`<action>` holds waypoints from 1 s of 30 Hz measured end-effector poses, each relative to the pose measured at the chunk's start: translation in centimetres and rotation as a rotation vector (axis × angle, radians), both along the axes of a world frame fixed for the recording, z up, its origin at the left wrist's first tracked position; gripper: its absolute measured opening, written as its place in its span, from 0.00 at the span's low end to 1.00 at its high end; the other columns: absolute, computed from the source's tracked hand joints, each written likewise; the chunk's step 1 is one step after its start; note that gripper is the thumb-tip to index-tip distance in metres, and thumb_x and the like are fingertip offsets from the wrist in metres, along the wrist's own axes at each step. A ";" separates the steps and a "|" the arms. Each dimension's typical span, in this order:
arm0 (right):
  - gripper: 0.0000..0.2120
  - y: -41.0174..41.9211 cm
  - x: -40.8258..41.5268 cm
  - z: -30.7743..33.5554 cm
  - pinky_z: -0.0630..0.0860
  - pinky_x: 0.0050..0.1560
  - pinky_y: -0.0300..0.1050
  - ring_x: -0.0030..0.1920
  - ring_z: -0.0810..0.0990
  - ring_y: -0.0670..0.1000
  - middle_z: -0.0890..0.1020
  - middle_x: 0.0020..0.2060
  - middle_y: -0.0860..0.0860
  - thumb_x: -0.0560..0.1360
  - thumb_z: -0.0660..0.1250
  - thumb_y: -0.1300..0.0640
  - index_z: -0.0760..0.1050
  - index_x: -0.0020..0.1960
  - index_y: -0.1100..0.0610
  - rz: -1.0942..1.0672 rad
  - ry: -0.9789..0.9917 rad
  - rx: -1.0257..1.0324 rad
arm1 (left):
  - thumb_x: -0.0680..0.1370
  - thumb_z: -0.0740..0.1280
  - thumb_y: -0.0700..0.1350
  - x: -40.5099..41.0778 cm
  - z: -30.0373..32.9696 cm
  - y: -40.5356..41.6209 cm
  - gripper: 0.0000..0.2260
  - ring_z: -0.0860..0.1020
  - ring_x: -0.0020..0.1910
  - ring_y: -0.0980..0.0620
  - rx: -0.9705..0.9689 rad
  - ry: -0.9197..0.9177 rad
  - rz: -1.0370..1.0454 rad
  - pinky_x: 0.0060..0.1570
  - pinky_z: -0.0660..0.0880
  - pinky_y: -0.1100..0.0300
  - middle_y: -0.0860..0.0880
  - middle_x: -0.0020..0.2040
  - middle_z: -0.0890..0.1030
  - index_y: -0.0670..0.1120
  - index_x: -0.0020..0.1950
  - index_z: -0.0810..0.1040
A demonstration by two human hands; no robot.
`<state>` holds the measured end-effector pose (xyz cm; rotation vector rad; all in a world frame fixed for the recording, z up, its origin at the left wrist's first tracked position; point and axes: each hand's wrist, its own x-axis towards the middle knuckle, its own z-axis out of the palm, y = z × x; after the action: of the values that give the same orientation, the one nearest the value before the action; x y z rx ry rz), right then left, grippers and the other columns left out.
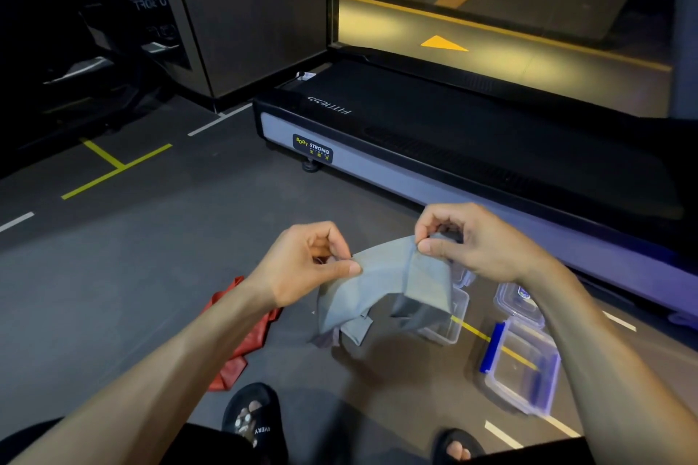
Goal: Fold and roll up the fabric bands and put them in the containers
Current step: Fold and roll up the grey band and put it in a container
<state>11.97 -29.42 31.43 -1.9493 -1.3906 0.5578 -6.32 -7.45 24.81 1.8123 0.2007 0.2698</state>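
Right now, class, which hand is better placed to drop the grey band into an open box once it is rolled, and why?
Probably the right hand. It pinches the grey band directly above the clear boxes, which lie on that side. The left hand holds the band's other end, over by the red band.

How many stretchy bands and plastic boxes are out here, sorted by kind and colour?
Grey fabric band, held up between the left hand and the right hand: 1
Red fabric band on the floor: 1
Clear plastic containers: 3 (one behind the grey band, one further back, one with blue clips)
Total: 5
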 end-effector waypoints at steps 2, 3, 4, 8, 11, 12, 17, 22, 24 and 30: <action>0.06 0.0 0.0 0.0 0.74 0.47 0.37 0.41 0.79 0.43 0.83 0.41 0.44 0.78 0.73 0.62 0.80 0.46 0.52 -0.001 -0.003 -0.003 | 0.70 0.81 0.41 0.1 0.0 0.1 0.12 0.79 0.37 0.53 0.008 0.018 0.004 0.42 0.75 0.59 0.48 0.38 0.85 0.48 0.45 0.80; 0.06 0.0 0.0 -0.1 0.74 0.47 0.38 0.42 0.79 0.43 0.83 0.41 0.44 0.78 0.73 0.62 0.80 0.46 0.52 -0.003 -0.003 -0.002 | 0.70 0.81 0.41 0.2 0.1 0.1 0.13 0.79 0.36 0.53 0.023 0.036 0.004 0.42 0.75 0.60 0.47 0.39 0.85 0.49 0.49 0.80; 0.06 0.0 -0.1 -0.1 0.74 0.47 0.38 0.42 0.79 0.43 0.83 0.41 0.44 0.78 0.73 0.62 0.80 0.46 0.53 -0.003 0.003 0.002 | 0.71 0.81 0.41 0.2 0.1 0.1 0.14 0.80 0.36 0.54 0.044 0.064 0.001 0.42 0.75 0.62 0.47 0.39 0.86 0.49 0.52 0.81; 0.05 0.2 -0.5 -0.2 0.71 0.43 0.32 0.38 0.77 0.41 0.82 0.39 0.43 0.78 0.72 0.64 0.80 0.46 0.56 0.018 0.079 0.024 | 0.72 0.80 0.45 0.4 -0.2 0.5 0.08 0.79 0.37 0.58 0.132 0.247 -0.043 0.46 0.76 0.60 0.50 0.37 0.85 0.49 0.49 0.86; 0.03 0.3 -0.5 -0.7 0.71 0.42 0.32 0.38 0.75 0.41 0.81 0.39 0.46 0.78 0.71 0.66 0.80 0.47 0.59 0.041 0.127 0.033 | 0.75 0.78 0.47 0.5 0.6 0.9 0.04 0.77 0.37 0.59 0.222 0.322 -0.099 0.45 0.75 0.59 0.50 0.37 0.85 0.47 0.44 0.87; 0.03 0.2 -0.3 -0.9 0.71 0.43 0.33 0.39 0.75 0.42 0.80 0.39 0.46 0.79 0.71 0.66 0.79 0.48 0.60 0.042 0.148 0.034 | 0.76 0.76 0.45 0.4 1.3 0.9 0.05 0.76 0.37 0.58 0.179 0.323 -0.135 0.43 0.73 0.60 0.50 0.36 0.83 0.45 0.44 0.86; 0.01 0.2 -0.3 -3.1 0.73 0.48 0.35 0.44 0.79 0.44 0.81 0.42 0.45 0.80 0.69 0.64 0.77 0.50 0.61 0.050 0.290 -0.026 | 0.79 0.70 0.38 -0.2 4.8 0.8 0.05 0.70 0.32 0.60 -0.087 0.247 -0.259 0.33 0.66 0.69 0.53 0.32 0.76 0.42 0.43 0.82; 0.01 1.3 -1.4 -5.0 0.72 0.69 0.42 0.70 0.77 0.50 0.81 0.67 0.51 0.81 0.67 0.62 0.75 0.51 0.60 0.129 0.432 -0.024 | 0.80 0.71 0.38 0.1 5.3 0.3 0.06 0.71 0.34 0.58 0.007 0.262 -0.309 0.34 0.66 0.67 0.48 0.35 0.76 0.43 0.43 0.82; 0.03 1.3 -1.6 -4.2 0.70 0.73 0.46 0.72 0.75 0.51 0.79 0.70 0.52 0.81 0.66 0.61 0.75 0.51 0.61 0.143 0.464 0.053 | 0.80 0.72 0.40 0.2 5.1 0.5 0.05 0.70 0.35 0.55 0.111 0.291 -0.316 0.36 0.66 0.65 0.48 0.36 0.77 0.42 0.44 0.83; 0.01 2.7 -3.3 -3.2 0.69 0.73 0.51 0.71 0.76 0.52 0.77 0.71 0.51 0.81 0.66 0.61 0.74 0.51 0.58 0.153 0.477 0.161 | 0.78 0.72 0.49 0.6 4.6 0.5 0.08 0.71 0.33 0.59 0.456 0.258 -0.273 0.38 0.71 0.59 0.50 0.33 0.79 0.47 0.41 0.82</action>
<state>8.64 -26.68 28.22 -1.4650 -1.2357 0.8868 -5.74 -6.93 29.36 2.2988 0.0713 -0.1254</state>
